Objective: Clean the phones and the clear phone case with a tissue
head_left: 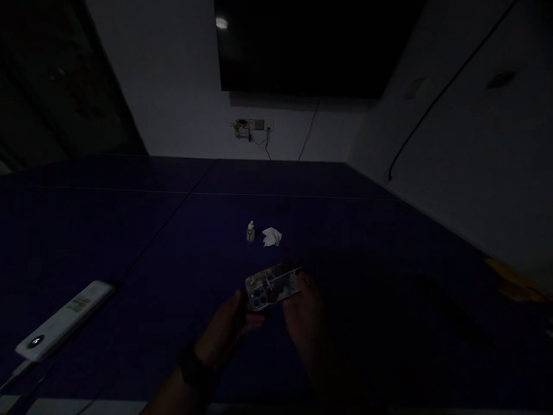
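Note:
In the dim head view, a smartphone [276, 286] in a clear patterned case is tilted above the blue table, its camera lenses facing up. My right hand [305, 314] grips its right end, thumb laid over the case. Beside the lower left corner is my left hand [228, 323], with a dark band on the wrist. Its thumb and fingers are spread apart; whether a fingertip touches the phone is hard to make out. Beyond the phone stand a small clear bottle [250, 233] with a pale top and a crumpled white tissue [272, 237].
A white power strip-like device [67, 320] with a round lit display and a cable lies at the left on the blue tabletop [173, 259]. Something orange-yellow [516, 279] lies at the right edge. Wall sockets [253, 125] and a large dark screen [315, 46] are at the back.

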Action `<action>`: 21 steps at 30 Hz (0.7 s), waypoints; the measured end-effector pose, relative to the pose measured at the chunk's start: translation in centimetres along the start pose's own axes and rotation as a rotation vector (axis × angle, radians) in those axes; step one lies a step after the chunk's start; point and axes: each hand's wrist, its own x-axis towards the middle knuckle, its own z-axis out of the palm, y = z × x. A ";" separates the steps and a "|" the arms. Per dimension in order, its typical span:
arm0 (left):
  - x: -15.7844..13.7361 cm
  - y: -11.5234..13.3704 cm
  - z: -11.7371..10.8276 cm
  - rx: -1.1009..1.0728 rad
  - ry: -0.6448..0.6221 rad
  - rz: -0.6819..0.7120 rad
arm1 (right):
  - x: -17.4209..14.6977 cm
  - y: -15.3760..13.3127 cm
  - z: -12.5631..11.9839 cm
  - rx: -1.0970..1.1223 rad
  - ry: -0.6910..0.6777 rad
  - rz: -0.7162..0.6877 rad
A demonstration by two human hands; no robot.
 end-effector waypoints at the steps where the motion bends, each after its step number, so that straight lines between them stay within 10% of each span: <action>1: 0.0 -0.2 0.0 -0.014 0.007 0.024 | -0.1 0.2 -0.4 -0.004 0.010 0.014; 8: 1.7 1.0 -1.0 0.050 0.055 0.119 | -1.0 0.0 -4.2 -0.433 -0.071 -0.027; 13: 3.5 3.1 -0.3 -0.033 -0.033 0.020 | -1.6 -0.8 -4.4 -0.871 -0.086 -0.345; 17: 4.3 3.7 1.1 -0.199 -0.115 -0.109 | -3.1 -0.7 -4.3 -1.046 -0.384 -0.705; 21: 5.0 3.4 1.8 -0.398 -0.169 -0.182 | -4.5 -0.3 -4.5 -1.198 -0.580 -0.754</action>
